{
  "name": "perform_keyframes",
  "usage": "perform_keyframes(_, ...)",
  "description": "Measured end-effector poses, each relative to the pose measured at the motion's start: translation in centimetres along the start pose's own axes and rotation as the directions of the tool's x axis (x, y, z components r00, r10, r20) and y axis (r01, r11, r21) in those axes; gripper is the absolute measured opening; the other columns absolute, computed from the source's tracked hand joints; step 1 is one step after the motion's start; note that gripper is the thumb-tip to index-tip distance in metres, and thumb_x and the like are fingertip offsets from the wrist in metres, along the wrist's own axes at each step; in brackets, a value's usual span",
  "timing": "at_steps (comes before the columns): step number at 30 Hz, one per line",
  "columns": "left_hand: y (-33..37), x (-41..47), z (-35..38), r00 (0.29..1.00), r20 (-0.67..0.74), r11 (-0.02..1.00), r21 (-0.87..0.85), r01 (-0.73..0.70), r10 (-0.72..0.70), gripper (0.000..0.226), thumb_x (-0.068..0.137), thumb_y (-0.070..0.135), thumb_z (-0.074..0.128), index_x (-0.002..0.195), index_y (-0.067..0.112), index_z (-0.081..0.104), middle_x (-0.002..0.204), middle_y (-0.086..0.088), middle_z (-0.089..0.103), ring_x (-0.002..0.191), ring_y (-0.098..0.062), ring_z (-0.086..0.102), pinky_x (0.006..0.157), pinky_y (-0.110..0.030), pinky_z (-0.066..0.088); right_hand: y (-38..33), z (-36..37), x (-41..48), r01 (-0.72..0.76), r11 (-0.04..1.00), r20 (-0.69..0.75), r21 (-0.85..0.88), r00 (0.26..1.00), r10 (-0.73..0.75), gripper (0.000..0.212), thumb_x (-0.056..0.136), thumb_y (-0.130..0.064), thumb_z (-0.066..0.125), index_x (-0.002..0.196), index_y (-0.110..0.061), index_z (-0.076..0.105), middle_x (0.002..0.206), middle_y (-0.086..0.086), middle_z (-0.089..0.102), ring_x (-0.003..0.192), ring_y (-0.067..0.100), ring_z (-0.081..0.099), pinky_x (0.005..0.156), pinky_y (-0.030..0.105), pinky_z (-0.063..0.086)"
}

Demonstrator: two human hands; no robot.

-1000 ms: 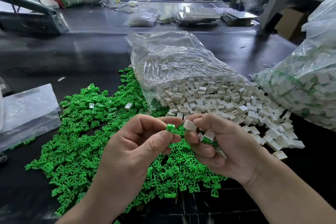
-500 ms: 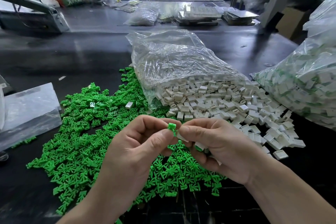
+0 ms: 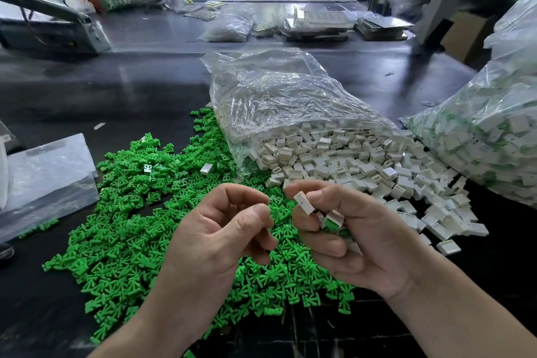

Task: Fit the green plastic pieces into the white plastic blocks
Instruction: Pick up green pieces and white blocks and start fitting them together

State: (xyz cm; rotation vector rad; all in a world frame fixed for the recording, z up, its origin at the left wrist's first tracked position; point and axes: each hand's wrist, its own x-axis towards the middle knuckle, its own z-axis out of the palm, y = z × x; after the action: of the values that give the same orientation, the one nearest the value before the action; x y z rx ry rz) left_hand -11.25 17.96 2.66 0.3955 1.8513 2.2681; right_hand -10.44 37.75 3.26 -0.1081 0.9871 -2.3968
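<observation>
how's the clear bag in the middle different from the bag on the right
The middle bag lies slack and open, with plain white blocks spilling from its mouth onto the table; the right bag bulges full. The middle bag's blocks look all white, while the right bag's show green among the white. Both are clear plastic and rest on the dark table.

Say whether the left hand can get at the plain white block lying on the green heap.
Probably yes: the plain white block lies uncovered on the green heap, beyond the left hand, nothing between.
</observation>
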Motion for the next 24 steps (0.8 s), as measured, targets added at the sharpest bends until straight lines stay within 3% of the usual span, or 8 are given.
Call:
perform_keyframes(5,0.1,-0.1,0.1,1.0,-0.005,1.0,0.004,-0.003,0.003,0.022,0.071,0.031,0.074,0.088,0.018,0.071,0.077,-0.015,0.067,0.064,-0.025,0.065,0.053,-0.028,0.051,0.1,0.1,0.1,0.027,0.999,-0.033,-0.037,0.999,-0.029,0.016,0.079,-0.008,0.067,0.086,-0.013,0.053,0.069,0.007,0.059,0.04,0.009,0.053,0.029,0.017,0.039)
perform_keyframes(7,0.1,-0.1,0.2,1.0,-0.011,1.0,0.019,-0.009,0.009,0.021,0.071,0.031,0.075,0.088,0.018,0.071,0.077,-0.015,0.068,0.064,-0.025,0.065,0.053,-0.028,0.051,0.1,0.2,0.2,0.029,0.995,-0.098,-0.094,0.994,-0.038,0.014,0.081,-0.01,0.064,0.092,-0.01,0.055,0.071,0.009,0.06,0.04,0.009,0.052,0.029,0.017,0.038)
perform_keyframes(10,0.2,-0.1,0.2,1.0,-0.02,0.998,0.068,-0.018,0.019,0.013,0.076,0.026,0.076,0.087,0.02,0.071,0.077,-0.014,0.069,0.064,-0.024,0.065,0.053,-0.028,0.051,0.4,0.1,0.3,0.017,0.974,-0.189,-0.224,0.98,-0.061,0.031,0.077,-0.011,0.067,0.107,-0.005,0.063,0.077,0.014,0.064,0.04,0.012,0.05,0.03,0.017,0.035)
perform_keyframes(13,0.2,-0.2,0.3,0.999,-0.035,0.995,0.101,-0.021,0.024,0.009,0.082,0.026,0.075,0.086,0.019,0.071,0.076,-0.015,0.069,0.064,-0.024,0.066,0.053,-0.027,0.052,0.6,0.4,0.3,0.004,0.944,-0.222,-0.329,0.972,-0.082,0.02,0.076,-0.014,0.071,0.095,-0.009,0.065,0.081,0.016,0.067,0.04,0.013,0.05,0.032,0.016,0.033)
perform_keyframes(16,0.3,-0.2,0.4,0.998,-0.054,0.991,0.133,-0.019,0.027,0.014,0.076,0.031,0.071,0.085,0.021,0.071,0.076,-0.013,0.069,0.065,-0.023,0.067,0.054,-0.026,0.053,0.6,0.6,0.2,-0.007,0.931,-0.238,-0.365,0.968,-0.086,0.017,0.084,-0.021,0.066,0.094,-0.011,0.057,0.08,0.014,0.067,0.04,0.013,0.049,0.034,0.016,0.033)
perform_keyframes(24,0.1,-0.2,0.3,0.997,-0.066,0.982,0.185,-0.025,0.038,0.01,0.076,0.03,0.069,0.083,0.022,0.07,0.075,-0.012,0.069,0.063,-0.02,0.066,0.055,-0.024,0.053,1.2,1.2,0.1,0.05,0.881,-0.208,-0.47,0.964,-0.165,0.011,0.094,-0.026,0.067,0.084,-0.023,0.065,0.072,0.005,0.061,0.042,0.011,0.048,0.035,0.016,0.031)
